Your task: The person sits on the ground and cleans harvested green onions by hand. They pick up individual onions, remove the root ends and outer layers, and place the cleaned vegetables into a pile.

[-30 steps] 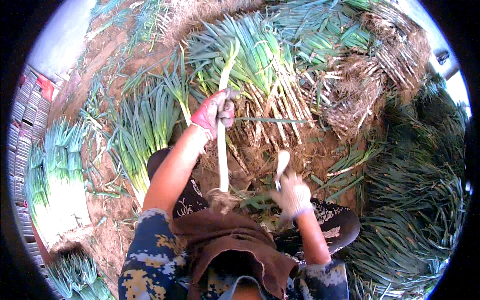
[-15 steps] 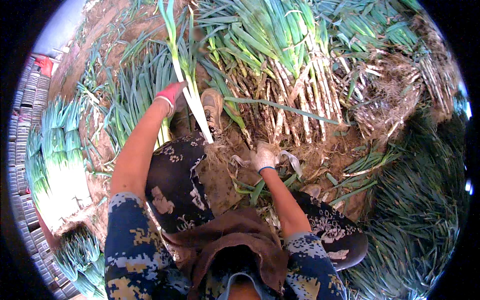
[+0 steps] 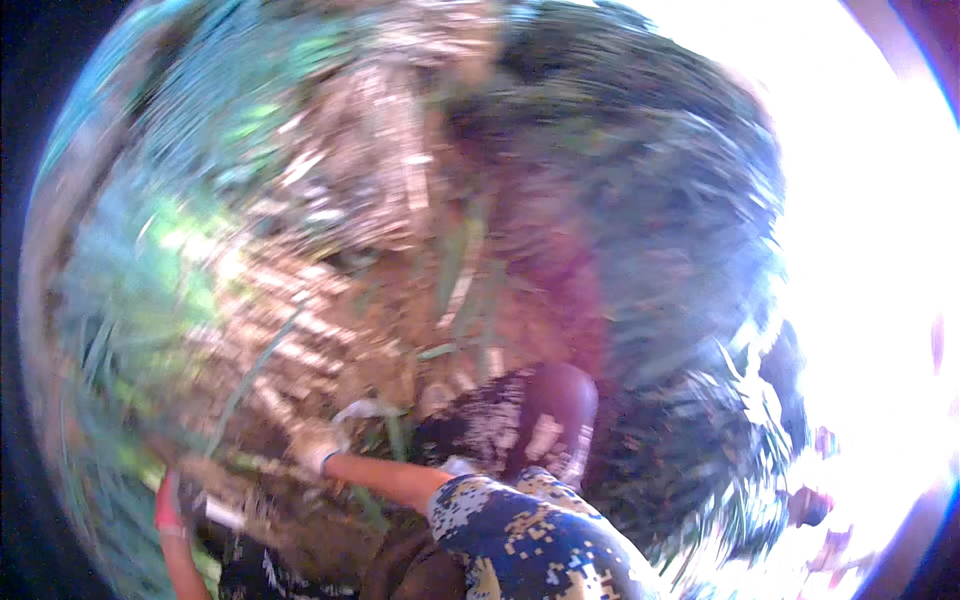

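Heavy motion blur across the whole head view; fine detail is lost. The right hand (image 3: pixel 318 447), in a pale glove, is seen low and left of centre, reached out over the bare soil (image 3: pixel 330 330), with the bare forearm running back to a blue camouflage sleeve (image 3: pixel 520 540). A pale, thin piece (image 3: pixel 365 408) is seen just at the glove's upper side, its long axis lying roughly level and pointing to the picture's right; whether it is a blade or a stalk cannot be told. The right grip looks curled, but whether it is clenched on that piece cannot be told.

The left hand (image 3: pixel 168 500), in a reddish glove, is seen at the lower left edge of the view, forearm going down out of frame. A whitish stalk end (image 3: pixel 225 515) lies just beside it, slanting down to the right; contact is not clear, and the left grip's state cannot be told.

Blurred green leaves (image 3: pixel 150 270) are spread over the ground at the left. A dark shoe (image 3: pixel 560 400) rests on the soil right of centre. No containers can be made out. The right side is washed out by glare.
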### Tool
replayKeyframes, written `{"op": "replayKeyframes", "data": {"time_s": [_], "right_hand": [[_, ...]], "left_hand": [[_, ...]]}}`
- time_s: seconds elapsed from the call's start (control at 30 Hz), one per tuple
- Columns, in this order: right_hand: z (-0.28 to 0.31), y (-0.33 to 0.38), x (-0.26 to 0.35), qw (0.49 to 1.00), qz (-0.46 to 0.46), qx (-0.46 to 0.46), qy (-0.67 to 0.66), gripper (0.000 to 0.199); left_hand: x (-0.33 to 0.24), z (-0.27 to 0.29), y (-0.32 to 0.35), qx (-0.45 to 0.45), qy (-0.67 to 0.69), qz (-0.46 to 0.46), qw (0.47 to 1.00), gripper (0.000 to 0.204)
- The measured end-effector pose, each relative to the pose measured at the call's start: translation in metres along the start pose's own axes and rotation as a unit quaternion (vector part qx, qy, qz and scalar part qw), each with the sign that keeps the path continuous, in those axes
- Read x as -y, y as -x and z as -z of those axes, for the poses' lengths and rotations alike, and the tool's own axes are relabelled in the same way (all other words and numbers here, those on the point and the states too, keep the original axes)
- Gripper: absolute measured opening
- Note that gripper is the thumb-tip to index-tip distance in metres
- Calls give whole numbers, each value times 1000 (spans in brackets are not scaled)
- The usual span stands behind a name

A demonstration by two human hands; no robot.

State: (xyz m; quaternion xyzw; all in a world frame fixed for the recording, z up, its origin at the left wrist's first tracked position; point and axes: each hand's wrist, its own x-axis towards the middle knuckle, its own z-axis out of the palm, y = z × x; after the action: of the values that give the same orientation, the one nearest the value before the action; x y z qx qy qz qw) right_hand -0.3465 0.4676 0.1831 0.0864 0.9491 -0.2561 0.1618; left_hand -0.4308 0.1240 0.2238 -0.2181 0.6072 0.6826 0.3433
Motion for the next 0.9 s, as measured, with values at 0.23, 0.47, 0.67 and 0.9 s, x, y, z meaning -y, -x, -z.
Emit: {"op": "replayKeyframes", "data": {"time_s": [0.23, 0.47, 0.67, 0.9], "right_hand": [[-31, 47, -50, 994, 18, -24, -103, 38], [-45, 73, -84, 994, 46, 94, -29, 17], [-105, 57, -96, 993, 20, 116, 27, 11], [-168, 10, -99, 979, 53, 141, 135, 17]], "left_hand": [[-54, -138, 80, 127, -101, -31, 986, 49], [-48, -207, 135, 117, -118, -105, 980, 50], [-7, -207, 104, -94, -130, -178, 971, 25], [20, -164, 80, -174, -197, -192, 946, 22]]}}
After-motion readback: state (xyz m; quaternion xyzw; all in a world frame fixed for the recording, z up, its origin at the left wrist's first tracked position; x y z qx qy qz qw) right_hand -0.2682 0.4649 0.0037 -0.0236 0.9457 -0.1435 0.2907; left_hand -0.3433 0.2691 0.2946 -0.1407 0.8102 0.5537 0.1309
